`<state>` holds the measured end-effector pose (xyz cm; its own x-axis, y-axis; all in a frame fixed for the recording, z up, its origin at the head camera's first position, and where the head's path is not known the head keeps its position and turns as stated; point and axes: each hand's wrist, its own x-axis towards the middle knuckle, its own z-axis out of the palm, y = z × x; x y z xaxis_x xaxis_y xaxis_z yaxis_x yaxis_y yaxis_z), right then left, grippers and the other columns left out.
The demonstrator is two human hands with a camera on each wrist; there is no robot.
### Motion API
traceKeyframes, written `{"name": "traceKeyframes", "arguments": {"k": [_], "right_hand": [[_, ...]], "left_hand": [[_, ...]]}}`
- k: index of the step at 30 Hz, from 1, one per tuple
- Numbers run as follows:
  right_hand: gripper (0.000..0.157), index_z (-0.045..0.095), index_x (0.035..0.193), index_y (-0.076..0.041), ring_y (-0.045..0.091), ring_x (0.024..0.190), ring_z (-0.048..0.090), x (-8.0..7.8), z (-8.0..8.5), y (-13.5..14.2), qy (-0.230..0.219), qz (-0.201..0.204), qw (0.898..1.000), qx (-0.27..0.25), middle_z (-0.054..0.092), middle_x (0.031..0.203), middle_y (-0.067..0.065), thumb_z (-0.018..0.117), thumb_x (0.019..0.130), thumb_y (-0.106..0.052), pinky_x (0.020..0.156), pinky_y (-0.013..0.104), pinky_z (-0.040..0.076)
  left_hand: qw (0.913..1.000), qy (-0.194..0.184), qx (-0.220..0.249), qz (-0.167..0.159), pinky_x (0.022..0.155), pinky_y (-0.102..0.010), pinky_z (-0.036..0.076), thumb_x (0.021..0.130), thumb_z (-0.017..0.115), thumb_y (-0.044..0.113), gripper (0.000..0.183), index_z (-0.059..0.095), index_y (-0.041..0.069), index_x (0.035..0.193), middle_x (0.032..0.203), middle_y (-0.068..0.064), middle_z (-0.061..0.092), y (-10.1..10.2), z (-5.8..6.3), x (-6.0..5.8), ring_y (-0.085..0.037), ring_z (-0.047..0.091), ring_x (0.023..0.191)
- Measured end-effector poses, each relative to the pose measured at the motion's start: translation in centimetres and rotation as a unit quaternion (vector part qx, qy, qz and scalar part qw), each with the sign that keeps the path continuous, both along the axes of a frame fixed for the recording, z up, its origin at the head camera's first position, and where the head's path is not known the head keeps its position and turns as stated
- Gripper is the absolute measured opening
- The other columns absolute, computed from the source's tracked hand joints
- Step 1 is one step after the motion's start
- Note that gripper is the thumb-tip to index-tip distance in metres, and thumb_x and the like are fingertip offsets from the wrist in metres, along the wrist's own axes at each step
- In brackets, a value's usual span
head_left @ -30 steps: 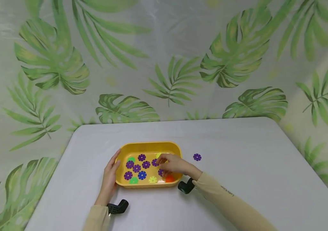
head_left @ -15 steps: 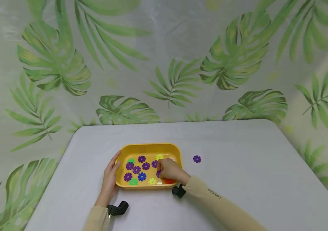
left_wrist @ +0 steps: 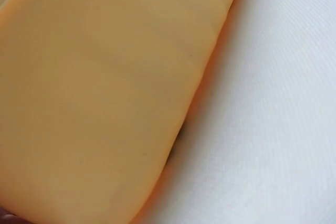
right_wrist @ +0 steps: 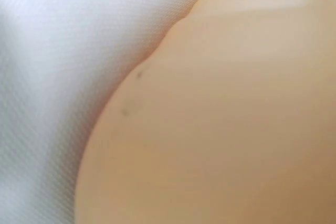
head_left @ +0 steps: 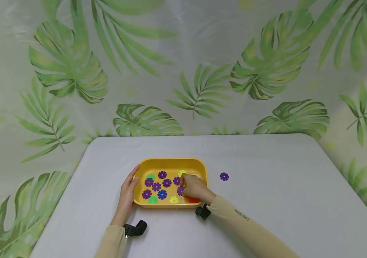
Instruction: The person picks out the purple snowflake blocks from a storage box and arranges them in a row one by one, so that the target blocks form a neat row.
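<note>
My left hand [head_left: 126, 195] grips the left end of a yellow plastic bin [head_left: 173, 161], thumb by the rim and fingers along the outer wall. Inside lie purple snowflake discs [head_left: 156, 186], a blue one [head_left: 162, 194] and several green and yellow ones. My right hand [head_left: 195, 187] reaches over the bin's right end, fingers bent down right at a purple snowflake disc [head_left: 180, 191]; whether they pinch it I cannot tell. Below that hand a red-orange piece [head_left: 193, 200] shows partly. Only the bin's wall [left_wrist: 105, 87] fills most of the left wrist view, likewise its wall [right_wrist: 220, 119] in the right.
One purple snowflake disc [head_left: 224, 176] lies on the white-covered table [head_left: 267, 179], right of the bin. A leaf-patterned curtain [head_left: 202, 71] hangs behind the table's far edge. Black cameras [head_left: 136, 228] sit at both wrists.
My right hand has come down into the bin, its fingers closing in toward the purple disc. The left hand keeps its hold. The whole head view has shifted slightly.
</note>
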<state>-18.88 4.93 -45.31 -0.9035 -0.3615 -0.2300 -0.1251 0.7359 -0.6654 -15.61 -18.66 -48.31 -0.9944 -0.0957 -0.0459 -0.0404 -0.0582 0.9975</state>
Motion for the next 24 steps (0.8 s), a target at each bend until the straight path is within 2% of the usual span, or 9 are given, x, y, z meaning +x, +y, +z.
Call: {"name": "traceKeyframes", "arguments": {"k": [4,7,10,13,15,17,20,24], "right_hand": [[0.026,0.055,0.085,-0.008,0.017,0.062,0.045,-0.1,0.0,0.2,0.008,0.007,1.000,-0.019,0.049,0.068,0.002,0.071,0.074,0.009,0.050,0.023,0.032],[0.021,0.055,0.085,-0.006,0.015,0.057,0.044,-0.1,0.0,0.4,-0.003,0.017,0.998,-0.060,0.049,0.065,0.002,0.070,0.077,0.007,0.048,0.021,0.033],[0.014,0.056,0.090,-0.003,0.013,0.054,0.050,-0.3,0.6,0.9,-0.029,0.023,0.992,-0.121,0.051,0.066,0.004,0.067,0.083,0.004,0.048,0.021,0.045],[0.011,0.057,0.096,0.001,0.015,0.054,0.056,-0.5,1.7,2.3,-0.058,0.016,0.981,-0.183,0.055,0.072,0.008,0.063,0.088,0.003,0.054,0.032,0.056],[0.011,0.058,0.100,0.002,0.017,0.056,0.059,-0.7,2.4,3.6,-0.071,0.004,0.975,-0.212,0.057,0.075,0.011,0.062,0.090,0.000,0.058,0.039,0.058],[0.013,0.058,0.103,0.003,0.017,0.058,0.060,-1.0,2.8,5.3,-0.073,-0.011,0.969,-0.235,0.058,0.079,0.012,0.061,0.091,-0.002,0.061,0.041,0.058],[0.017,0.058,0.106,0.004,0.017,0.061,0.060,-1.6,3.1,8.2,-0.062,-0.043,0.965,-0.253,0.061,0.082,0.014,0.060,0.092,-0.004,0.063,0.038,0.058],[0.021,0.055,0.111,0.006,0.015,0.063,0.060,-2.2,2.4,12.5,-0.048,-0.097,0.962,-0.251,0.061,0.084,0.012,0.056,0.094,-0.006,0.064,0.035,0.058]], "left_hand": [[1.0000,-0.001,-0.004,-0.003,0.115,-0.033,0.019,0.106,0.032,0.017,0.044,0.034,0.017,0.150,0.155,0.002,0.026,0.1,0.1,-0.1,-0.016,0.018,0.142],[0.9999,-0.009,-0.005,-0.007,0.115,-0.033,0.020,0.106,0.032,0.017,0.044,0.035,0.019,0.149,0.154,0.003,0.027,0.0,0.0,-0.1,-0.015,0.019,0.142],[0.9999,-0.014,-0.004,-0.009,0.115,-0.033,0.019,0.106,0.032,0.017,0.044,0.035,0.020,0.149,0.154,0.004,0.027,0.0,0.0,-0.1,-0.014,0.019,0.141],[0.9998,-0.014,-0.004,-0.011,0.115,-0.033,0.019,0.106,0.032,0.017,0.044,0.035,0.020,0.149,0.154,0.004,0.026,0.1,0.1,-0.1,-0.014,0.019,0.141],[0.9998,-0.014,-0.004,-0.014,0.115,-0.032,0.020,0.106,0.032,0.018,0.044,0.035,0.020,0.150,0.154,0.004,0.026,0.1,0.1,-0.1,-0.014,0.019,0.141],[0.9998,-0.015,-0.003,-0.014,0.114,-0.032,0.020,0.106,0.032,0.018,0.044,0.035,0.020,0.150,0.154,0.004,0.026,0.1,0.1,-0.1,-0.014,0.019,0.141],[0.9998,-0.017,-0.005,-0.012,0.115,-0.032,0.020,0.106,0.032,0.018,0.044,0.035,0.020,0.150,0.154,0.005,0.026,-0.1,0.0,0.0,-0.014,0.019,0.142],[0.9998,-0.018,-0.007,-0.009,0.115,-0.032,0.019,0.106,0.032,0.018,0.044,0.034,0.019,0.150,0.155,0.004,0.025,-0.1,-0.1,0.0,-0.014,0.018,0.142]]}}
